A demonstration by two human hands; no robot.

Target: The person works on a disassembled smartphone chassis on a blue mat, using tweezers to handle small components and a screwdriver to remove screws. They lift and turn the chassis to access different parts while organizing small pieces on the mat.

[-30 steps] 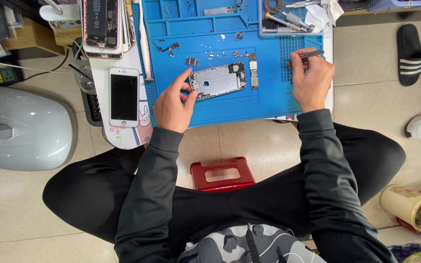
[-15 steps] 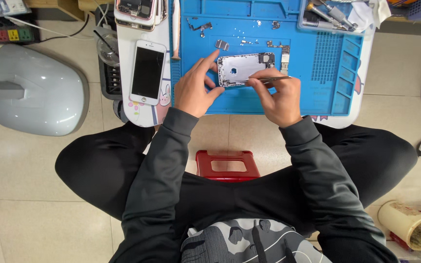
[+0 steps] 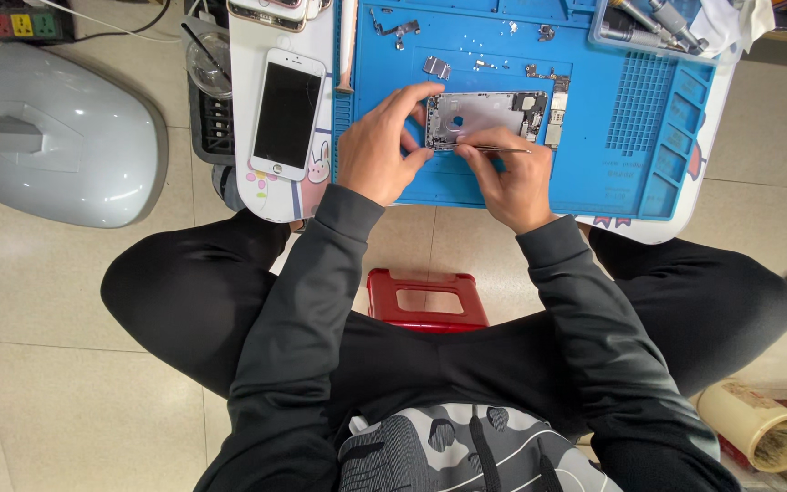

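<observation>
An opened phone housing [image 3: 485, 116], silver with exposed parts, lies on a blue repair mat [image 3: 630, 118] on a small white table. My left hand [image 3: 380, 150] grips the housing's left end with fingers curled around its edge. My right hand [image 3: 507, 178] pinches thin metal tweezers [image 3: 503, 149], held flat along the housing's near edge with the tips pointing left at its lower left part. Small loose metal parts [image 3: 436, 66] and screws lie on the mat above the housing.
A white phone screen [image 3: 286, 114] lies face up left of the mat. A tool tray [image 3: 649, 23] sits at the mat's top right. On the floor are a grey lamp base [image 3: 66, 137], a power strip [image 3: 15, 20], a red stool [image 3: 427, 301] and a paper cup [image 3: 749, 424].
My right hand came from the mat's right side to the housing with the tweezers. My left hand stays on the housing. The view has shifted so the table sits closer.
</observation>
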